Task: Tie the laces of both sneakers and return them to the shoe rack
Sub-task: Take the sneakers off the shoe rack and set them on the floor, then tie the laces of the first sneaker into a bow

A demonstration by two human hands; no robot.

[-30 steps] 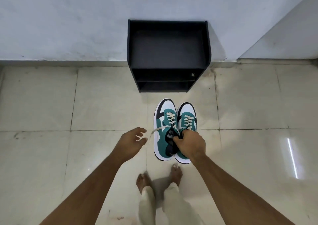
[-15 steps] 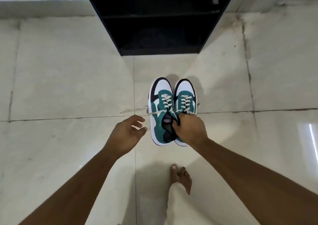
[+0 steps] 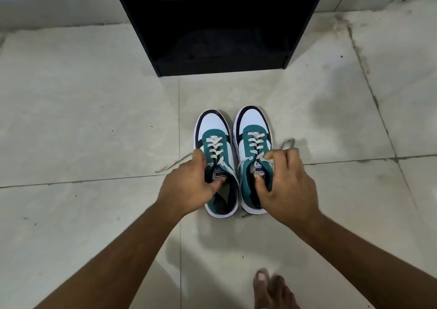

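Two green, white and black sneakers stand side by side on the tiled floor, toes toward the rack. My left hand (image 3: 189, 185) grips the left sneaker (image 3: 214, 131) at its tongue and collar, thumb inside the opening. My right hand (image 3: 281, 185) grips the right sneaker (image 3: 253, 124) the same way at its tongue. Their white laces lie loose: one end trails left on the floor (image 3: 175, 163), another loops out to the right (image 3: 288, 143). The black shoe rack (image 3: 142, 25) stands just beyond the toes, its lower shelf open and dark.
Pale floor tiles (image 3: 82, 107) spread on both sides of the sneakers. A grey skirting and wall (image 3: 47, 8) run behind the rack. My bare foot (image 3: 272, 289) is at the bottom edge, behind the right sneaker.
The sneakers, held together in my right hand before, now stand on the floor. My left hand has moved in and taken the left sneaker. The view has come closer to the rack.
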